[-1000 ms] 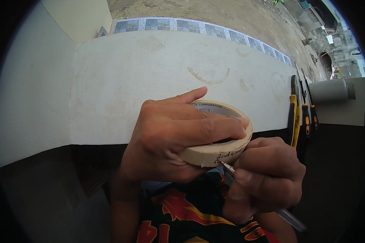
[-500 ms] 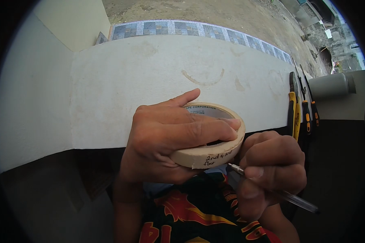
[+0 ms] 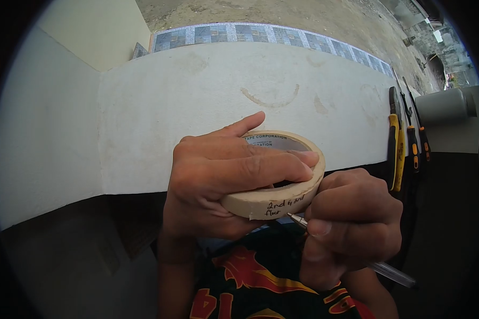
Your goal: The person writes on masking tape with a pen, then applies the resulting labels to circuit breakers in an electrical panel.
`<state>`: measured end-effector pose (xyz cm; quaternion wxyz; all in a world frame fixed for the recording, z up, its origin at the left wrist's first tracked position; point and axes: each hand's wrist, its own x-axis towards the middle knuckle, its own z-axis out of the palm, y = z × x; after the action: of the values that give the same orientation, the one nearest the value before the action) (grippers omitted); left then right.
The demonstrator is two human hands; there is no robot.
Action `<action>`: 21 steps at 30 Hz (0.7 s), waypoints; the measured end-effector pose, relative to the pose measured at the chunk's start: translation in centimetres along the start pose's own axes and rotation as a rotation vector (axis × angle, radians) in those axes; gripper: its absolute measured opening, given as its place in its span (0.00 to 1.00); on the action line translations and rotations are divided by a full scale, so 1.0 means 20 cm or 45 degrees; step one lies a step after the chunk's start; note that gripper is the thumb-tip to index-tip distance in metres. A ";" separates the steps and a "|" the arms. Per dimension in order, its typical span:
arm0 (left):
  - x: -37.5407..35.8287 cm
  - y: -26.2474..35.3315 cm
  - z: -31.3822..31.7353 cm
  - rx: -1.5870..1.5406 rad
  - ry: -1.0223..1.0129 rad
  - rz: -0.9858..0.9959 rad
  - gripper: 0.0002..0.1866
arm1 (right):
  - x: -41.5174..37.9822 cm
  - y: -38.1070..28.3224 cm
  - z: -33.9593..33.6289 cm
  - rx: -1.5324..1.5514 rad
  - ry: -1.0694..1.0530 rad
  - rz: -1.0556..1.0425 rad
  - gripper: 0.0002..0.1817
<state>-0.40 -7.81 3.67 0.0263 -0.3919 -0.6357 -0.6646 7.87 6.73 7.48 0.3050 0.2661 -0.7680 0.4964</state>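
Note:
My left hand (image 3: 223, 178) grips a roll of beige masking tape (image 3: 282, 199), fingers wrapped over its top and through its core. The tape's outer face carries handwritten black words. My right hand (image 3: 351, 226) holds a clear ballpoint pen (image 3: 380, 267), its metal tip touching the tape's lower edge just under the writing. Both hands are held in front of my chest, above a black shirt with a red and yellow print (image 3: 261, 287).
A white concrete ledge (image 3: 197, 106) runs across in front of me, with a ring-shaped stain. On its right end lie pliers and screwdrivers with yellow and orange handles (image 3: 402, 143) beside a grey cylinder (image 3: 444, 106). Beyond it lie a blue tile strip and bare ground.
The pen tip drew back from the tape half a second ago and is now against its lower edge again. The handwriting on the tape is turned more into view than a second ago.

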 end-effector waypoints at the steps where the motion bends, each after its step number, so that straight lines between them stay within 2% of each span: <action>1: 0.00 0.00 0.00 0.003 0.000 0.002 0.11 | 0.00 0.00 0.00 0.005 0.004 0.000 0.08; 21: 0.00 0.01 0.01 -0.005 0.032 -0.016 0.08 | 0.00 0.00 0.02 -0.053 0.020 -0.010 0.07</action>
<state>-0.21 -7.73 3.89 0.0294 -0.3797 -0.6363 -0.6709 7.77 6.27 7.42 0.3185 0.2589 -0.7746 0.4812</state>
